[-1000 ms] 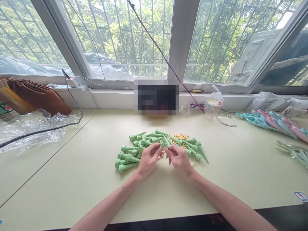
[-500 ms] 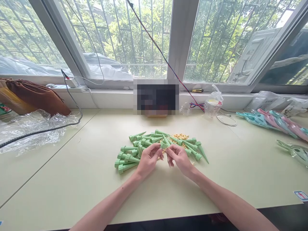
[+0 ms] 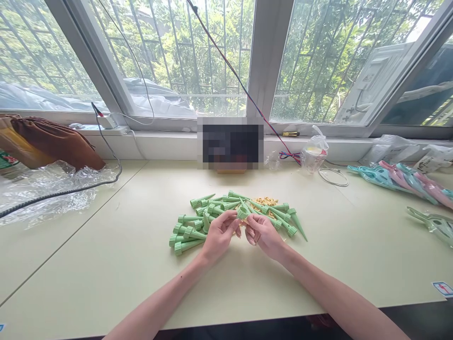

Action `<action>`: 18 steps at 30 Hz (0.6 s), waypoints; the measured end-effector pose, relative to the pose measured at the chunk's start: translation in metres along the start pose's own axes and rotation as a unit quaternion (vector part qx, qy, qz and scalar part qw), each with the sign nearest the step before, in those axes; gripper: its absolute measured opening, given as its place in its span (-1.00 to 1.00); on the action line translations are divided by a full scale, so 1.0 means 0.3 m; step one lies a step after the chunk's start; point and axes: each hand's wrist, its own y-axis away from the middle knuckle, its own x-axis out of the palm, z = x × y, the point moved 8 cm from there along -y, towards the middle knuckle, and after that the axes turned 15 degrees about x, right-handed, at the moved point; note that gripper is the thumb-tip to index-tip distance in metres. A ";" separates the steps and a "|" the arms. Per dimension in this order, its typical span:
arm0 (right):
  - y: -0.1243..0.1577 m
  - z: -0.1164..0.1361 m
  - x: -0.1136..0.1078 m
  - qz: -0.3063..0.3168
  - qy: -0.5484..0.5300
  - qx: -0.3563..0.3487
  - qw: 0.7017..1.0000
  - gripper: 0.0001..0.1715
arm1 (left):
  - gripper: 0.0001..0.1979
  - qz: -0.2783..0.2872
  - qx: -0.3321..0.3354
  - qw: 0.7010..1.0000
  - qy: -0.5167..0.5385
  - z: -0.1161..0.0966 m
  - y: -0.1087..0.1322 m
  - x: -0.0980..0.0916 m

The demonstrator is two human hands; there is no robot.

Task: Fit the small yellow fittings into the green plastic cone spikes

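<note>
Between my two hands a green plant watering spike (image 3: 242, 212) is held up, its round open end toward me and its point leaning away. My left hand (image 3: 221, 233) is closed, thumb and fingers pinching the spike's left side. On the right rim my right hand (image 3: 262, 233) is pinched too, other fingers curled beneath; whether a small piece sits in its fingertips is hidden. Around and behind the hands lie several more green spikes (image 3: 191, 233). A heap of small yellow plastic pieces (image 3: 266, 201) is behind my right hand, partly covered by spikes.
A brown drawstring bag (image 3: 56, 141) and crumpled clear plastic (image 3: 67, 189) are at left, crossed by a black cable (image 3: 63, 192). Along the back stand a blurred dark box (image 3: 231, 146) and a bagged cup (image 3: 314, 153). Coloured plastic hangers (image 3: 396, 177) lie at right.
My right hand's fingers have curled in slightly at the spike's rim. The spike has shifted a touch to the right; the left hand keeps its grip.
</note>
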 end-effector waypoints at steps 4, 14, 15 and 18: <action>-0.002 -0.012 -0.006 0.005 -0.028 0.033 0.999 -0.53 | -0.85 0.009 0.006 1.000 -0.018 -0.001 0.004 0.000; 0.007 -0.017 0.005 0.033 -0.016 0.076 0.996 -0.72 | -0.88 0.046 0.073 0.994 -0.067 -0.025 0.004 0.011; 0.009 -0.017 0.009 0.041 -0.014 0.079 0.996 -0.71 | -0.88 0.051 0.082 0.992 -0.077 -0.027 0.005 0.012; 0.013 -0.016 0.019 0.057 -0.007 0.083 0.995 -0.65 | -0.84 0.060 0.099 0.987 -0.114 -0.032 0.006 0.014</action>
